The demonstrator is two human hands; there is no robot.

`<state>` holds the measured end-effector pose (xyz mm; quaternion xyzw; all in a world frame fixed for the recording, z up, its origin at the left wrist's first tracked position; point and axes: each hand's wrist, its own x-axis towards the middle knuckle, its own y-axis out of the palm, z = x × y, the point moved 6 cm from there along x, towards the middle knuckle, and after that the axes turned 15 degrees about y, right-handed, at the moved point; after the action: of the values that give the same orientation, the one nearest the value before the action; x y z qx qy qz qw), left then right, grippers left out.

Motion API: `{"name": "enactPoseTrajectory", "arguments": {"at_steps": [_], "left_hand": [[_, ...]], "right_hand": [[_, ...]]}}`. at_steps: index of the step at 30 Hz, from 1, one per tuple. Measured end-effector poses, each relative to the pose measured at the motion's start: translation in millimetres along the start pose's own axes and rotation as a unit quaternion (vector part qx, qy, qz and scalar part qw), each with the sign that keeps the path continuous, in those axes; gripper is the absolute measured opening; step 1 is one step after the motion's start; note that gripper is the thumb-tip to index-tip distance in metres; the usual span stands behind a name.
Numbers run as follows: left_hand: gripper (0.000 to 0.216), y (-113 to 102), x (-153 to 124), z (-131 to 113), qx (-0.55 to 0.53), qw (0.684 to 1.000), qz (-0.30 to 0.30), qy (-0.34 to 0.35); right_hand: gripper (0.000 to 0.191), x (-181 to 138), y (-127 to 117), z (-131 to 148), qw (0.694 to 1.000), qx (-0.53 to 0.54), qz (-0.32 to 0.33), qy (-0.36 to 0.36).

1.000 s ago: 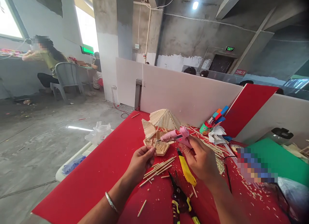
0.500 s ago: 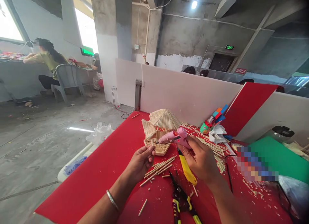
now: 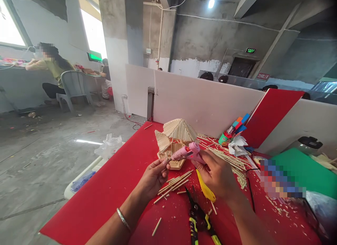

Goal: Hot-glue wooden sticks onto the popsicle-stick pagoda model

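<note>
My right hand (image 3: 214,171) is wrapped round a pink glue gun (image 3: 185,152), its nozzle pointing left. Between the thumb and fingers of my left hand (image 3: 157,173) is a short wooden stick (image 3: 166,156), close to the nozzle; whether they touch I cannot tell. Behind both hands stands a small pavilion model (image 3: 179,130) of wooden sticks with a peaked roof, partly hidden by the glue gun. Loose sticks (image 3: 173,185) lie just in front of it. A yellow utility knife (image 3: 205,187) rests under my right hand, and black-and-yellow pliers (image 3: 197,211) lie nearer me.
The red table (image 3: 105,202) is littered with scraps. More sticks (image 3: 226,155) lie at the back right, by a green container (image 3: 225,139). A white partition (image 3: 200,101) borders the far side. A person (image 3: 56,69) sits at another table on the left.
The glue gun and my right hand have shifted slightly, bringing the nozzle nearer the stick's top. My left hand stays almost in place. The view has moved a little.
</note>
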<state>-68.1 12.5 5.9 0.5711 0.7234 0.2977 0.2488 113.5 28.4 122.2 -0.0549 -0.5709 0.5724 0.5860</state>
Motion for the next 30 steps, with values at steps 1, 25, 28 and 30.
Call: {"name": "enactPoseTrajectory", "arguments": {"at_steps": [1,25,28,30], "left_hand": [[0.032,0.0,0.1,-0.2,-0.001,1.000,0.001,0.000],[0.036,-1.8,1.2,2.3,0.005,1.000,0.005,-0.002],[0.038,-1.9,0.6,2.8,0.011,1.000,0.000,-0.009],[0.040,-1.3,-0.1,2.6,0.016,1.000,-0.002,-0.009]], "right_hand": [[0.028,-0.1,-0.1,0.9,1.000,-0.003,-0.002,-0.003],[0.027,-0.9,0.6,1.1,0.999,-0.012,-0.038,-0.019],[0.026,-0.5,-1.1,-0.4,0.998,-0.009,-0.058,-0.014],[0.026,-0.5,-3.0,-1.6,0.997,-0.001,-0.072,-0.009]]}}
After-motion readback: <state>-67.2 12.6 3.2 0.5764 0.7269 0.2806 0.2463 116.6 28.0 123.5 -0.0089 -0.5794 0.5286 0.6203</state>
